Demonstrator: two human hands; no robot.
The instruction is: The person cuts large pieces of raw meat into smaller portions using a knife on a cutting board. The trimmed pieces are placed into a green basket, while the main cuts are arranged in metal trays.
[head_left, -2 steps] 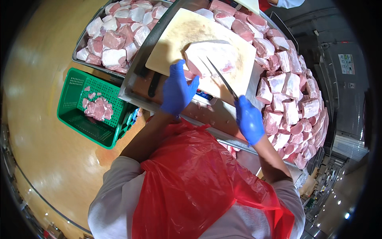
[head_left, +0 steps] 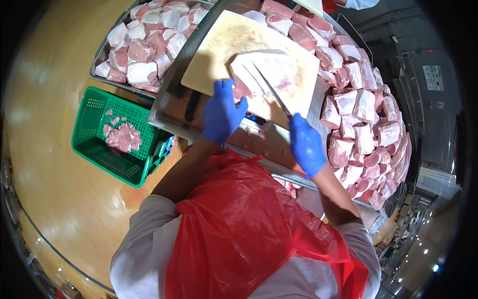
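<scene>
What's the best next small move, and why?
I'd probably have the left hand steady the meat, clear of the knife. The right hand holds the knife with its blade over the meat, while the left sits at the meat's near left edge, and I can't tell whether it's pressing.

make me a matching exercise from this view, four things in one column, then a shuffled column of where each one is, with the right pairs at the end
Things
1. long slim knife
2. fat-capped raw meat slab
3. green perforated basket
4. red plastic apron

Places
A. lying on the cutting board
B. worn by the person
C. gripped in the right hand
D. left of the metal table, holding meat trimmings

Pairs: 1-C, 2-A, 3-D, 4-B
</scene>
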